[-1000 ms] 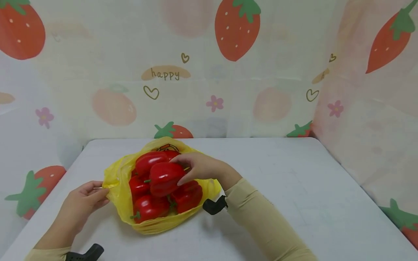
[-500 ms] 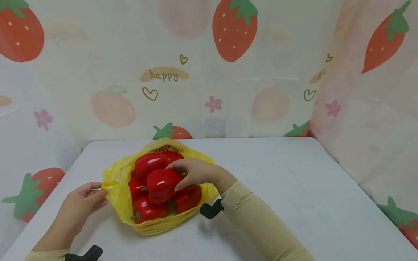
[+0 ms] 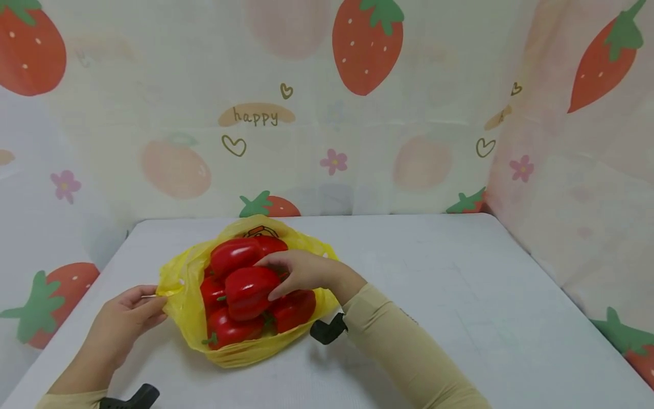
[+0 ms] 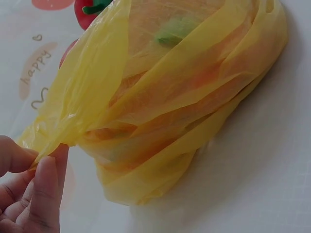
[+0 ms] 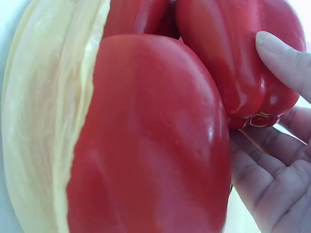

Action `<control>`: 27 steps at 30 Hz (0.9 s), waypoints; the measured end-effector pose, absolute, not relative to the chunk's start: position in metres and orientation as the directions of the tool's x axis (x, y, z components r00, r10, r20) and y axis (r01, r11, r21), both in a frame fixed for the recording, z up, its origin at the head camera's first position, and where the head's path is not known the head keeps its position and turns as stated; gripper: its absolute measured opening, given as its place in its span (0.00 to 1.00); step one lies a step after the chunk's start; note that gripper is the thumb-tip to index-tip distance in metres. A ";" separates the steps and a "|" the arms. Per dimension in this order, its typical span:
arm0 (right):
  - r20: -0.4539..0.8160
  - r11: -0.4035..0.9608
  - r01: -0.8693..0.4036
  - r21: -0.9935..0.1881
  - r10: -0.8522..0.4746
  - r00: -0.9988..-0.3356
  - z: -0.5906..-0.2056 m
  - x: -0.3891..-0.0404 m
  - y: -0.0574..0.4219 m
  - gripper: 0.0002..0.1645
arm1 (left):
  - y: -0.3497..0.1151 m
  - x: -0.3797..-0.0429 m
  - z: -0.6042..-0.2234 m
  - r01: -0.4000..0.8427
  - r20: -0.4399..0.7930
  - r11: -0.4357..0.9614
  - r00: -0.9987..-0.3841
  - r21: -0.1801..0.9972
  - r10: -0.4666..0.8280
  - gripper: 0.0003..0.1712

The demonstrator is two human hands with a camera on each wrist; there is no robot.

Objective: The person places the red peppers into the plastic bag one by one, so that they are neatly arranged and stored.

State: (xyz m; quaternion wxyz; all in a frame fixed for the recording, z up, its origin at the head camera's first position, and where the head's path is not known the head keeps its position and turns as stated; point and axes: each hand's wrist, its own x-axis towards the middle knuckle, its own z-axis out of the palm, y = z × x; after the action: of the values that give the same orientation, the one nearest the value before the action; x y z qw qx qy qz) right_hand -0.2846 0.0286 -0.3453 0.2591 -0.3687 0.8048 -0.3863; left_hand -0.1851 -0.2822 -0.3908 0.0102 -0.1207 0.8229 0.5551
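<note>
A yellow plastic bag (image 3: 179, 309) lies open on the table, filled with several glossy red bell peppers with green stems. My left hand (image 3: 125, 318) pinches the bag's left edge between thumb and fingers; the left wrist view shows the gathered yellow film (image 4: 73, 119) at the fingertips. My right hand (image 3: 304, 272) holds the top bell pepper (image 3: 250, 292) by its right end, thumb in front and fingers behind. In the right wrist view the thumb lies on that bell pepper (image 5: 233, 63), and another large bell pepper (image 5: 150, 141) fills the foreground beside the bag's rim.
The white table (image 3: 434, 301) extends to the right of the bag. A fabric backdrop (image 3: 368, 125) printed with strawberries, hearts and flowers rises behind and at both sides. Black wrist mounts (image 3: 327, 329) sit on both sleeves.
My right hand has lowered slightly and shifted left, bringing the held bell pepper down onto the others in the bag. The left hand keeps its pinch on the bag's edge.
</note>
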 end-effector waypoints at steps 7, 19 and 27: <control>-0.142 0.436 -0.364 -0.823 -0.779 -0.610 -0.347 -0.288 0.033 0.32 | -0.283 -0.186 -0.388 -0.183 -0.129 0.340 -0.976 0.922 -0.176 0.34; -0.110 0.401 -0.338 -0.851 -0.766 -0.633 -0.345 -0.301 0.071 0.31 | -0.296 -0.194 -0.395 -0.162 -0.123 0.366 -0.984 0.916 -0.129 0.37; -0.079 0.509 -0.390 -0.767 -0.679 -0.730 -0.325 -0.310 0.125 0.28 | -0.298 -0.201 -0.386 -0.112 -0.057 0.477 -0.990 0.872 -0.127 0.35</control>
State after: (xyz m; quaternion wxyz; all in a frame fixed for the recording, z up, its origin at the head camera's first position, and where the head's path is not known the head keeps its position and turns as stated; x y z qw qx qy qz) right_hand -0.3101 0.1249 -0.3254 0.1888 -0.3154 0.8478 -0.3823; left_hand -0.2006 -0.2983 -0.3857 -0.0076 -0.0694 0.8594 0.5065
